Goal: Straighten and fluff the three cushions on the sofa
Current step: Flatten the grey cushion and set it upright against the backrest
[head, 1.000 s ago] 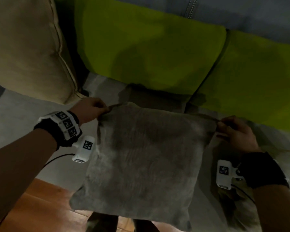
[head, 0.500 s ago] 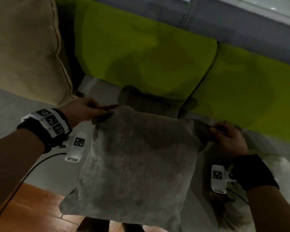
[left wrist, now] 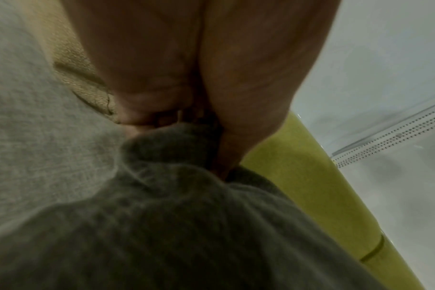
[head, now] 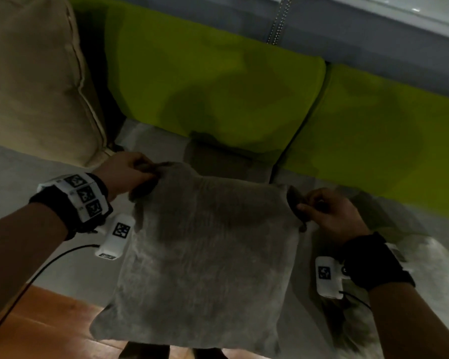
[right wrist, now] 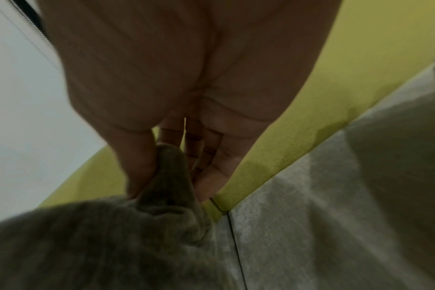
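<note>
A grey furry cushion point(head: 208, 257) hangs in front of the sofa, held by its two top corners. My left hand point(head: 132, 174) pinches the top left corner point(left wrist: 171, 145) between thumb and fingers. My right hand point(head: 324, 211) pinches the top right corner point(right wrist: 169, 176), bunching the fabric. A beige cushion point(head: 34, 79) stands at the sofa's left end. A fluffy white cushion point(head: 425, 257) lies low at the right, partly hidden by my right forearm.
Two lime-green back cushions point(head: 213, 73) line the grey sofa seat point(head: 5, 193). The wooden floor point(head: 36, 330) shows at the lower left. A black cable point(head: 49, 265) trails from my left wrist.
Both hands have kept their grip on the corners. The grey cushion has shifted slightly and its top corners now bunch up more in my fingers.
</note>
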`<state>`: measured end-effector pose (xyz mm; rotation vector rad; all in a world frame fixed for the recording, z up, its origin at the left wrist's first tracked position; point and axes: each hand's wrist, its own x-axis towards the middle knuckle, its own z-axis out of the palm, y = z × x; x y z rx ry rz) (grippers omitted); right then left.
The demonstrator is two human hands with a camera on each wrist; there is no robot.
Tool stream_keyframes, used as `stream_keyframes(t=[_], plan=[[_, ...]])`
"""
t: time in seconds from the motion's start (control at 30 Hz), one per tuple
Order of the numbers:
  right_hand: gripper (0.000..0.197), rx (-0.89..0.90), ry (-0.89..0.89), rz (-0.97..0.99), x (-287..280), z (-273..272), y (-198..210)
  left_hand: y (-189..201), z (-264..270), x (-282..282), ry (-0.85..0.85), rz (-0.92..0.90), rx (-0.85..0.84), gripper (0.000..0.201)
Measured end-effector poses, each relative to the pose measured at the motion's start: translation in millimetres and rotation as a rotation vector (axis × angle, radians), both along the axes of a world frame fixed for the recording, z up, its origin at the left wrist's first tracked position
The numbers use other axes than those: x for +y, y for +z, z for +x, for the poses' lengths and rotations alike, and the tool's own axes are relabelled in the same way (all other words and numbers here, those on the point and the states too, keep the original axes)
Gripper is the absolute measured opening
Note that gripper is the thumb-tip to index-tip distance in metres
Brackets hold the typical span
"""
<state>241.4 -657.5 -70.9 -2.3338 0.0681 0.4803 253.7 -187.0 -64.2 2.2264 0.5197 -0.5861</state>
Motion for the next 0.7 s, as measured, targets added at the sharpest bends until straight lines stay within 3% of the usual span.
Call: stream_keyframes(t=[0.07, 0.13, 0.23, 0.37, 0.43, 0.5, 0.7], plan=[[0.024, -0.015, -0.122, 0.070, -8.3, 0.1, -5.1, -4.3, 2.6, 5.4, 0.126, -0.063, -0.057, 0.033], [0.024, -0.030, -0.273, 0.145, -16.2, 0.9, -8.2, -3.1, 2.6, 4.9, 0.263, -0.229, -0.084, 0.028], [0.031, -0.069, -0.341, 0.149, -18.0, -1.3, -12.3, -1.6, 2.6, -3.3, 0.351, -0.398, -0.050, 0.016], [0.048, 0.123, -0.363, 0.376, -16.1, -0.4, -19.4, -4.0, 8.2, -5.2, 0.426, -0.391, 0.005, 0.019], [0.041, 0.162, -0.361, 0.283, -17.3, 3.0, -16.8, -8.6, 11.5, 1.8, 0.423, -0.315, -0.001, 0.032], [0.019, 0.123, -0.377, 0.111, -16.4, 8.4, -10.9, -10.0, 14.2, 2.0, 0.412, -0.252, -0.030, 0.041], [0.017, -0.013, -0.174, -0.191, -1.1, 22.9, -15.6, -5.7, 24.2, -10.4, 0.268, -0.046, -0.159, 0.029]])
